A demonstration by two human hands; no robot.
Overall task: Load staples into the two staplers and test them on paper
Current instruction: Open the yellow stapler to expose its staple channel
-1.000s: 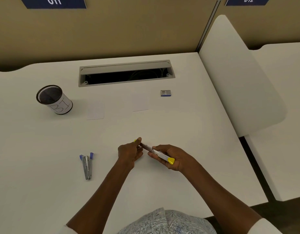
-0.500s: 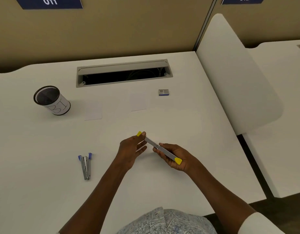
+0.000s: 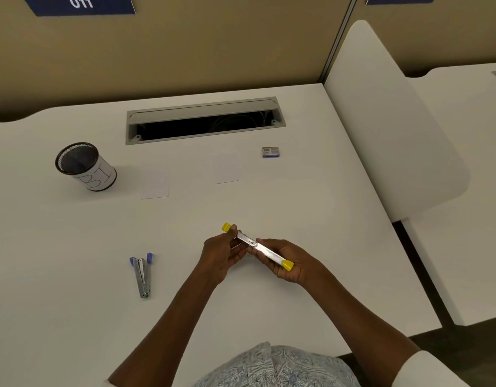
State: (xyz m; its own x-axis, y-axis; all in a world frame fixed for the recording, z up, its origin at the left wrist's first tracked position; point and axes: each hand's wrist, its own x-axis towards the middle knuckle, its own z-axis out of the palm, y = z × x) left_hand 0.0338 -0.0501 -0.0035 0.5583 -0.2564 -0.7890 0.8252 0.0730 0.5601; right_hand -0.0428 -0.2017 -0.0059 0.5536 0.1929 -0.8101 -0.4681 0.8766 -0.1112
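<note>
A small metal stapler with yellow ends (image 3: pixel 265 251) is swung out flat, held above the desk between both hands. My left hand (image 3: pixel 220 254) pinches its far yellow end. My right hand (image 3: pixel 290 261) grips the near half, with the other yellow end showing by the palm. A second small stapler with blue ends (image 3: pixel 142 275) lies on the desk to the left, its two arms slightly apart. A small staple box (image 3: pixel 272 152) lies further back on the right. Two white paper slips (image 3: pixel 155 182) (image 3: pixel 229 167) lie flat beyond my hands.
A black mesh pen cup (image 3: pixel 86 166) stands at the back left. A grey cable slot (image 3: pixel 204 120) is set into the white desk (image 3: pixel 73 317) near the partition wall. A white divider panel (image 3: pixel 386 121) bounds the desk on the right.
The yellow stapler has been unfolded from nearly closed to stretched out flat between my hands. Both hands have shifted slightly back on the desk.
</note>
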